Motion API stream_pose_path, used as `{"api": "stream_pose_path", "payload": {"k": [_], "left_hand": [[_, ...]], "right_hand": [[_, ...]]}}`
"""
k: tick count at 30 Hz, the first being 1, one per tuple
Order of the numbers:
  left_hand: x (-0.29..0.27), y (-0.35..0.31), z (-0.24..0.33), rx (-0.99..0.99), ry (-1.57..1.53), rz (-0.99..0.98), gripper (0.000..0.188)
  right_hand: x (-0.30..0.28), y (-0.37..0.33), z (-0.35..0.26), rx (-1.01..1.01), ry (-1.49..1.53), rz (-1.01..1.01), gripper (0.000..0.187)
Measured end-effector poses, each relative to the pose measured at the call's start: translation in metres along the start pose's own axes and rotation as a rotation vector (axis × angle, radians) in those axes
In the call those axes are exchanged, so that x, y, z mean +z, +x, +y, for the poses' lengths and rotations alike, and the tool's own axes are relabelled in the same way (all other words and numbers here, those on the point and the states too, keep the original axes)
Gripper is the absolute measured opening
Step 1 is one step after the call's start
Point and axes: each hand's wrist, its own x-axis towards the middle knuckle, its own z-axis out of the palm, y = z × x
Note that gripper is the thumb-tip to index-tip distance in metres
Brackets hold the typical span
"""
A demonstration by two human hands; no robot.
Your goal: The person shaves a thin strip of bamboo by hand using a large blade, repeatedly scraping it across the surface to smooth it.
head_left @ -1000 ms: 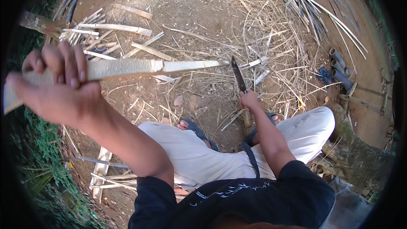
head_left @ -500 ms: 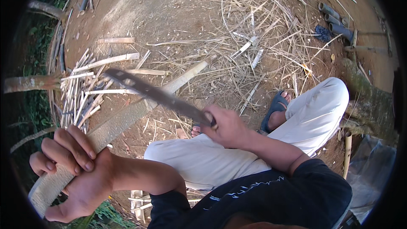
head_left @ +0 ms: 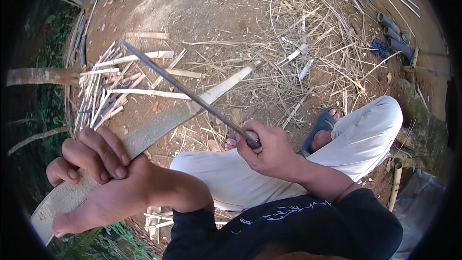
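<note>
Head view: our left grip (head_left: 127, 185) is curled around a pale strip (head_left: 156, 132), its fingers (head_left: 102, 153) bent over the top and the thumb (head_left: 79, 217) lying along the near side. Part of the strip shows below and left of this grip; the rest stretches away up and to its right, narrower past a step partway along.

Our right grip (head_left: 272, 153) is wrapped tightly around the knife's handle (head_left: 255, 143), with the blade (head_left: 180, 86) slanting up and left from it. The blade crosses above the strip ahead of the left grip, near the step; we cannot tell whether they touch.

Our trousers (head_left: 216, 175) show between the grips. Beyond the left grip, sticks (head_left: 98, 89) lie heaped on the ground (head_left: 168, 17); beyond the right grip we see tangled shavings (head_left: 317, 53).
</note>
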Motion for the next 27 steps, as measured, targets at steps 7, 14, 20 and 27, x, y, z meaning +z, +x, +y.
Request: {"api": "stream_pose_path", "payload": {"k": [7,14,20,27], "left_hand": [[0.025,-0.031,0.015,0.076,0.076,0.105,0.073],[0.011,-0.029,0.018,0.012,-0.374,-0.132,0.072],[0.023,-0.036,0.019,0.100,0.132,0.135,0.074],[0.031,-0.053,0.026,0.152,0.103,0.108,0.072]], "right_hand": [[-0.002,0.005,0.034,0.011,-0.182,0.130,0.013],[-0.001,-0.006,0.009,-0.039,0.007,0.100,0.015],[0.001,-0.019,0.040,0.017,-0.111,0.107,0.014],[-0.019,-0.025,-0.003,0.034,-0.051,0.086,0.015]]}}
